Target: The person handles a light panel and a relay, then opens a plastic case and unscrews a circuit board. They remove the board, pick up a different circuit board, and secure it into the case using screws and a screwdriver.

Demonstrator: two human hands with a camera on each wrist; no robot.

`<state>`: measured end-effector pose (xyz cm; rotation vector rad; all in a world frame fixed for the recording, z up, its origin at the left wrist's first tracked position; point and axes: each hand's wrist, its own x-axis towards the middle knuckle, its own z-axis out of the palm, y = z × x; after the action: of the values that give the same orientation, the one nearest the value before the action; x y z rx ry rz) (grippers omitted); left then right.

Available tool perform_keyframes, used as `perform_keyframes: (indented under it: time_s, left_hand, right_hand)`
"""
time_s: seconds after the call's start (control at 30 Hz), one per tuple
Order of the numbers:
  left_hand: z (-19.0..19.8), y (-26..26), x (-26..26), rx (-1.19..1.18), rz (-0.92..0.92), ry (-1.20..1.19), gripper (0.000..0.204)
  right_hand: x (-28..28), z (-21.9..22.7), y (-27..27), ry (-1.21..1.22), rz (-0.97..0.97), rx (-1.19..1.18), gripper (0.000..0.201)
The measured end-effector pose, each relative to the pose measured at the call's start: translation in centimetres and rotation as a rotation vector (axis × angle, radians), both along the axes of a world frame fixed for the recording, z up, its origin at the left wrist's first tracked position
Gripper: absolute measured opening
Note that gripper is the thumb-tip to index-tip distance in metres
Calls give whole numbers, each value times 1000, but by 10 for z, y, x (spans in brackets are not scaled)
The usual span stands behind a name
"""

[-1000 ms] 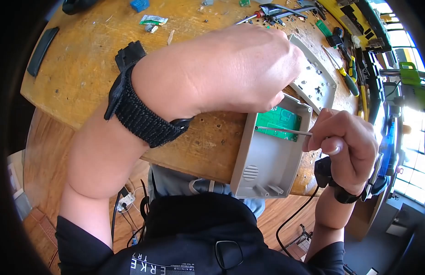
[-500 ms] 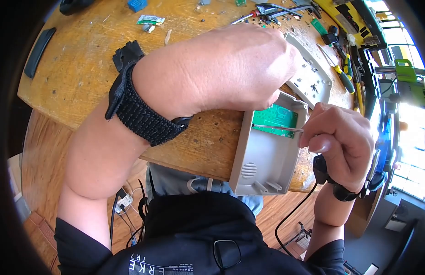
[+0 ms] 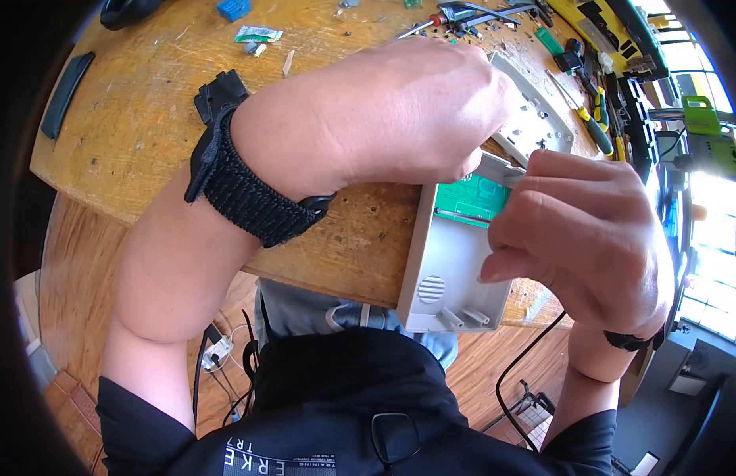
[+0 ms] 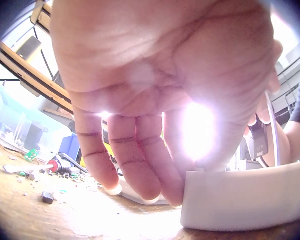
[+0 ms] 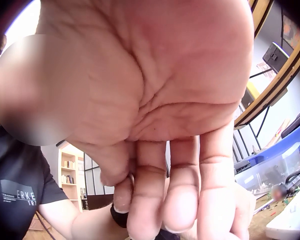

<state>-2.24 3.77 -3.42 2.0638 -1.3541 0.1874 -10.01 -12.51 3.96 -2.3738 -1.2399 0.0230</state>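
A light grey plastic casing [image 3: 455, 274] sits at the table's front edge, with a green circuit board [image 3: 472, 197] inside its far end. At the casing's far left corner my left hand [image 3: 399, 119] holds the wall. Its fingers [image 4: 140, 165] reach down by the casing's corner in the left wrist view. Over the casing's right side my right hand [image 3: 582, 238] grips a screwdriver, its thin metal shaft [image 3: 461, 217] crossing the board in the head view. The handle is hidden by the hand. In the right wrist view the fingers [image 5: 182, 205] point downward.
Behind the casing lies its matching grey half [image 3: 534, 119]. A red-handled screwdriver [image 3: 425, 24] and small debris lie at the back. Yellow-green handled tools [image 3: 596, 131] line the right side. A black strip [image 3: 68, 95] is at the far left, and a black cable [image 3: 515, 373] hangs at the right.
My right hand has turned over and shifted left, now covering more of the screwdriver shaft and the casing's right side. The left hand stays almost still at the corner.
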Motion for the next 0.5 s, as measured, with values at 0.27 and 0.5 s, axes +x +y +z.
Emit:
perform_keyframes:
  time_s: [0.27,0.5]
  left_hand:
    - [1,0,1,23,-3,18,19]
    - [-5,3,5,-85,-119,45,24]
  right_hand:
    - [-6,6,10,159,-199,-17,25]
    - [-11,9,19,562,-508,137,20]
